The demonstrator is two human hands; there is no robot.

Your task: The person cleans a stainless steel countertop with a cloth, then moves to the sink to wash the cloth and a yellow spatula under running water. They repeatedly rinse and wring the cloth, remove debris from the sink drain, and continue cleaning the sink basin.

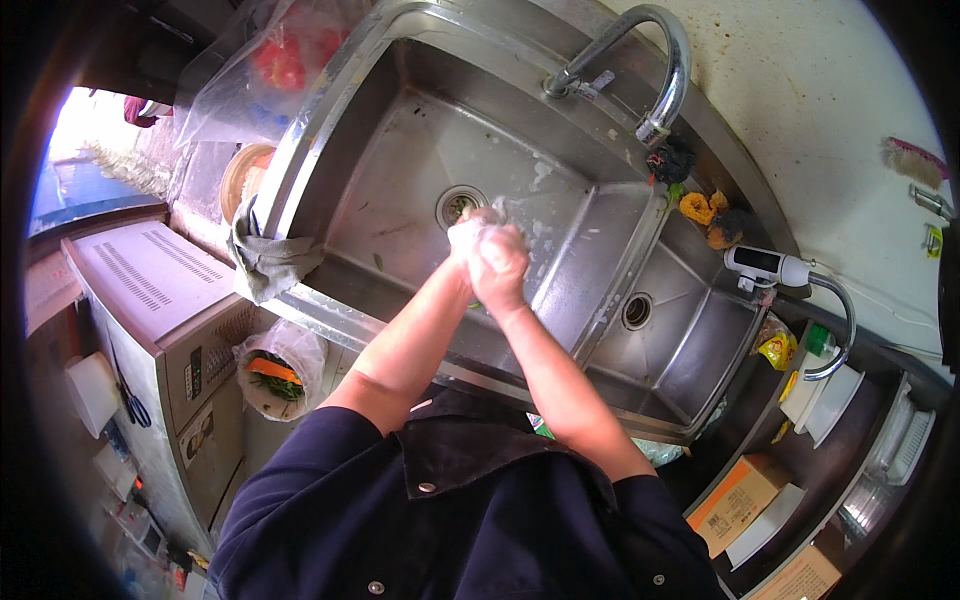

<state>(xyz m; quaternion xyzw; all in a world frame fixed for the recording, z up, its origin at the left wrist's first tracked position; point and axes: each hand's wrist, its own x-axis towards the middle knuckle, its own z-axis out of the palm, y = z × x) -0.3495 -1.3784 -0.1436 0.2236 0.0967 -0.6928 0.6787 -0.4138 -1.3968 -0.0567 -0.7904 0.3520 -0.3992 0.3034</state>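
Note:
My left hand (469,232) and my right hand (500,259) are clasped together above the large basin of a stainless steel sink (450,135). White foam covers parts of both, and they look blurred. Whether anything lies between the palms cannot be told. Just behind them is the basin's drain (459,204), with green scraps in it. A curved chrome faucet (667,82) stands at the sink's back edge; no water shows at its spout. The smaller basin to the right has its own drain (637,310).
A grey cloth (266,251) hangs over the sink's left rim, above a lined waste bin (274,379). Scrubbers (697,208) lie behind the small basin, beside a second, white-bodied faucet (765,266). Shelves with cardboard boxes (739,502) stand at right, a metal cabinet (150,277) at left.

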